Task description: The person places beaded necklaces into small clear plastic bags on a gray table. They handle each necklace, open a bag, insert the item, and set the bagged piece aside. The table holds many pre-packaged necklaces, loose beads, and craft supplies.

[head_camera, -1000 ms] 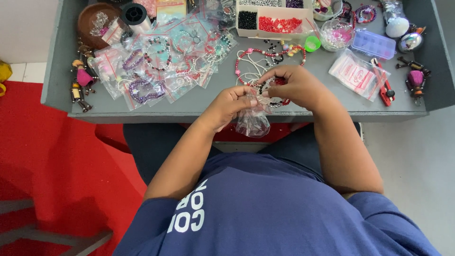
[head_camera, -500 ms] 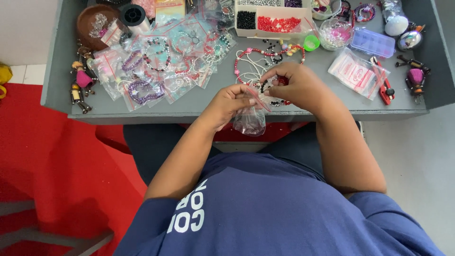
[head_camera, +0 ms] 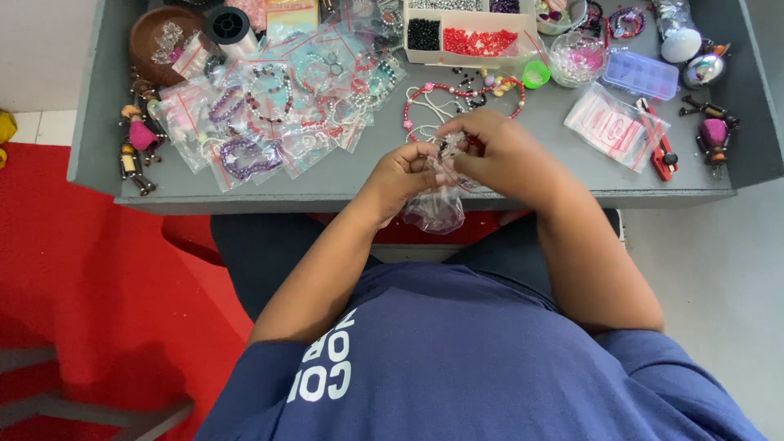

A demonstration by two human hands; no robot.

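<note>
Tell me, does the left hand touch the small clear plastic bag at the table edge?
Touching. The head view shows the left hand pinching the top of the clear plastic bag, which hangs below the fingers over the grey table edge.

Single head-worn camera looking steeply down from above wearer, facing forward over lap toward grey surface [head_camera: 245, 192], hands sitting mid-frame, close.

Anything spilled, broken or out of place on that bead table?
Nothing spilled or broken. The bagged bracelets lie in a loose overlapping heap at the table's left. Both hands, left and right, hold a small clear bag that hangs past the table's front edge. Beads stay in the divided box.
</note>
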